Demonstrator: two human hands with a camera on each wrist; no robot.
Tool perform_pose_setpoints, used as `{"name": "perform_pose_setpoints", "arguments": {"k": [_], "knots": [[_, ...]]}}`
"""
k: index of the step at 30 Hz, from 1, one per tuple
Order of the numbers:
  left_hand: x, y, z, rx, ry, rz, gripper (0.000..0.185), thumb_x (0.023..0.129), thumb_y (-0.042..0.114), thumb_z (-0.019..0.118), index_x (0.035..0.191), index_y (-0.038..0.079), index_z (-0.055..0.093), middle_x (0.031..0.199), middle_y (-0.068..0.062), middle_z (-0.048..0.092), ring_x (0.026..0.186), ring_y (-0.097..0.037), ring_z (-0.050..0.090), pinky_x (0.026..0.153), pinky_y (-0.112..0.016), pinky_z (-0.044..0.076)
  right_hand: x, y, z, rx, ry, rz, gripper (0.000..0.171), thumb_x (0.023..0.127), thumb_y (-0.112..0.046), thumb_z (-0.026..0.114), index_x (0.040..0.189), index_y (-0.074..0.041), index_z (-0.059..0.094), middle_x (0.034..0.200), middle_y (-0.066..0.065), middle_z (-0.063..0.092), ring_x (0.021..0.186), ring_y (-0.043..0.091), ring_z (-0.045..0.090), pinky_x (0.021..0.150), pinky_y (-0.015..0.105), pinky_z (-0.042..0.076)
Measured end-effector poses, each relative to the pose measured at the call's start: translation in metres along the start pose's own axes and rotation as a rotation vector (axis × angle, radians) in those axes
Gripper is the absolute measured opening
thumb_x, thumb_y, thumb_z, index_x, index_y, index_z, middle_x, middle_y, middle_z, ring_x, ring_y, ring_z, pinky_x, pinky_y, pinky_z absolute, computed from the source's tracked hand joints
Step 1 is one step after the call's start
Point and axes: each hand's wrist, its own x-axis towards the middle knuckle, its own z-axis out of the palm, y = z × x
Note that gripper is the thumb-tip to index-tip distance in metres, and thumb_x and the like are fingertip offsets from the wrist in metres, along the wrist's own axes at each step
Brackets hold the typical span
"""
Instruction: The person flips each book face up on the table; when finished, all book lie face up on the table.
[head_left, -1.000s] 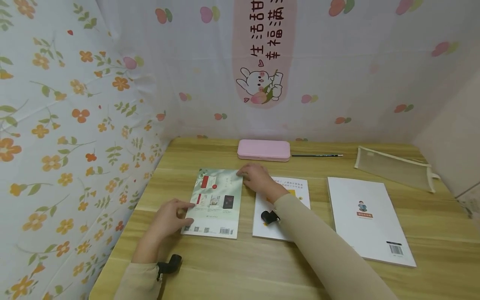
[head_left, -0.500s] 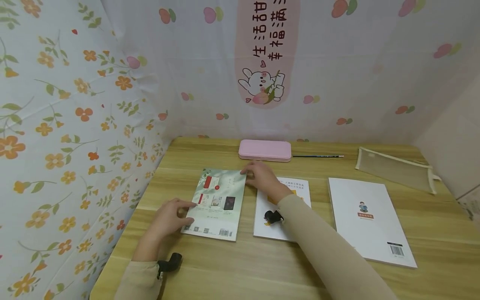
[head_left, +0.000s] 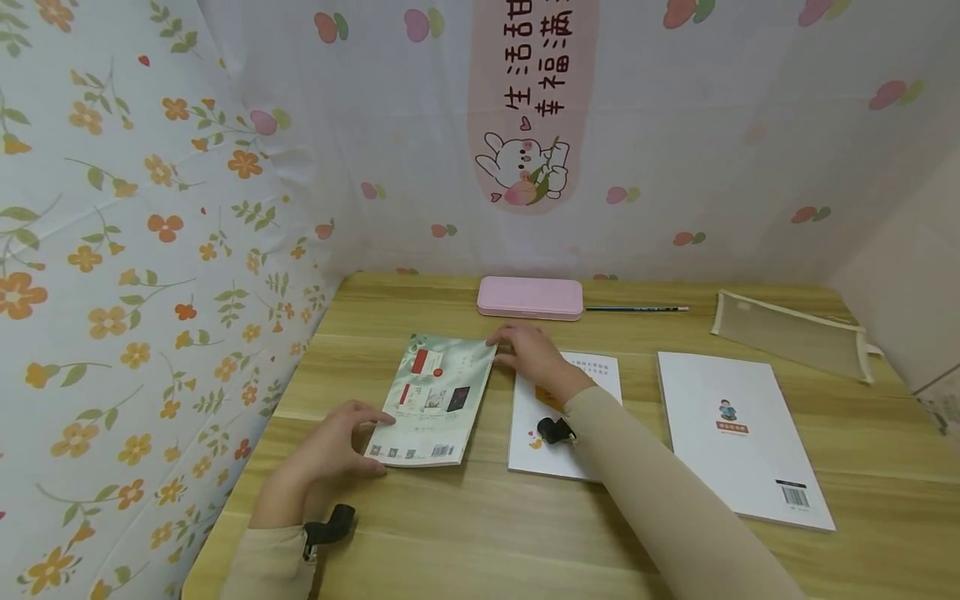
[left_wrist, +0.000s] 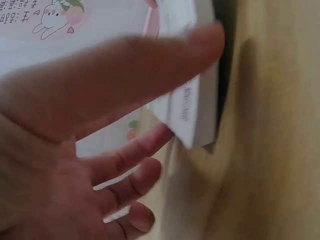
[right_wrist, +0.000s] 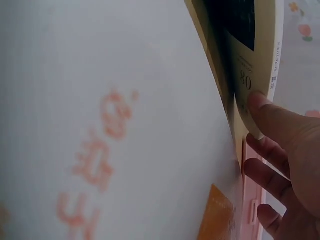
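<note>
A thin pale-green magazine (head_left: 427,400) lies back cover up at the left of the table, its right side raised and bowed in the head view. At its upper right corner, my right hand (head_left: 534,360) pinches it, thumb on the underside and fingers on the other face in the right wrist view. My left hand (head_left: 333,450) holds the lower left corner, index finger on the cover and thumb at the bottom edge. In the left wrist view, the thumb (left_wrist: 150,65) crosses the magazine's edge (left_wrist: 187,110), while the other fingers are loosely bent.
Under my right forearm lies a white book (head_left: 522,400) with orange print. A larger white book (head_left: 738,467) sits to its right. Along the back are a pink pencil case (head_left: 530,297), a dark pencil (head_left: 637,309) and a mesh zip pouch (head_left: 787,337). Patterned cloth borders the table.
The magazine's right side has come up off the table and tilted, with the right hand shifting slightly right. The left thumb has slid from the cover down to the bottom edge.
</note>
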Motion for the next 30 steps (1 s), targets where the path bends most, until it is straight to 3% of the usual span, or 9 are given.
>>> {"name": "perform_pose_setpoints", "arguments": {"k": [4, 10, 14, 17, 21, 30], "knots": [[0.001, 0.002, 0.002, 0.004, 0.001, 0.001, 0.063, 0.069, 0.019, 0.096, 0.127, 0.016, 0.072, 0.125, -0.013, 0.060, 0.111, -0.029, 0.055, 0.098, -0.050, 0.046, -0.003, 0.004, -0.001, 0.010, 0.024, 0.000, 0.030, 0.096, -0.029, 0.074, 0.125, -0.019, 0.073, 0.131, 0.003, 0.067, 0.128, 0.028, 0.059, 0.110, 0.055, 0.035], [0.003, 0.001, 0.002, 0.008, 0.026, 0.024, 0.057, 0.073, 0.013, 0.092, 0.125, 0.014, 0.070, 0.119, -0.012, 0.062, 0.098, -0.023, 0.052, 0.088, -0.040, 0.044, -0.004, 0.006, -0.004, 0.028, 0.048, 0.019, 0.027, 0.097, -0.028, 0.072, 0.123, -0.020, 0.073, 0.130, 0.004, 0.066, 0.107, 0.026, 0.060, 0.106, 0.054, 0.036], [0.001, -0.002, 0.000, -0.054, 0.056, 0.000, 0.044, 0.078, 0.008, 0.084, 0.120, 0.013, 0.071, 0.114, -0.010, 0.067, 0.093, -0.020, 0.056, 0.081, -0.034, 0.047, -0.006, 0.008, -0.006, 0.049, 0.038, 0.049, 0.027, 0.098, -0.030, 0.072, 0.123, -0.020, 0.074, 0.129, 0.004, 0.067, 0.113, 0.027, 0.061, 0.111, 0.056, 0.033], [-0.003, -0.006, -0.003, -0.098, 0.114, -0.012, 0.033, 0.082, 0.006, 0.080, 0.114, 0.012, 0.072, 0.105, -0.007, 0.071, 0.086, -0.017, 0.059, 0.073, -0.028, 0.049, -0.008, 0.009, -0.008, 0.071, 0.046, 0.057, 0.025, 0.098, -0.030, 0.072, 0.121, -0.021, 0.074, 0.122, 0.003, 0.068, 0.110, 0.025, 0.062, 0.110, 0.056, 0.034], [-0.006, -0.009, -0.004, -0.105, 0.217, -0.026, 0.022, 0.088, 0.007, 0.078, 0.109, 0.012, 0.073, 0.095, -0.004, 0.070, 0.077, -0.011, 0.056, 0.064, -0.025, 0.046, -0.009, 0.011, -0.011, 0.100, 0.075, 0.040, 0.022, 0.098, -0.030, 0.072, 0.117, -0.021, 0.074, 0.108, 0.001, 0.068, 0.091, 0.021, 0.062, 0.097, 0.047, 0.043], [-0.003, -0.005, -0.009, -0.103, 0.487, -0.059, 0.013, 0.095, 0.018, 0.074, 0.107, 0.013, 0.074, 0.097, -0.009, 0.070, 0.060, -0.009, 0.044, 0.046, -0.026, 0.037, -0.011, 0.008, -0.020, 0.223, 0.165, 0.016, 0.019, 0.099, -0.028, 0.070, 0.113, -0.014, 0.072, 0.106, 0.004, 0.069, 0.087, 0.023, 0.062, 0.074, 0.034, 0.049]]}}
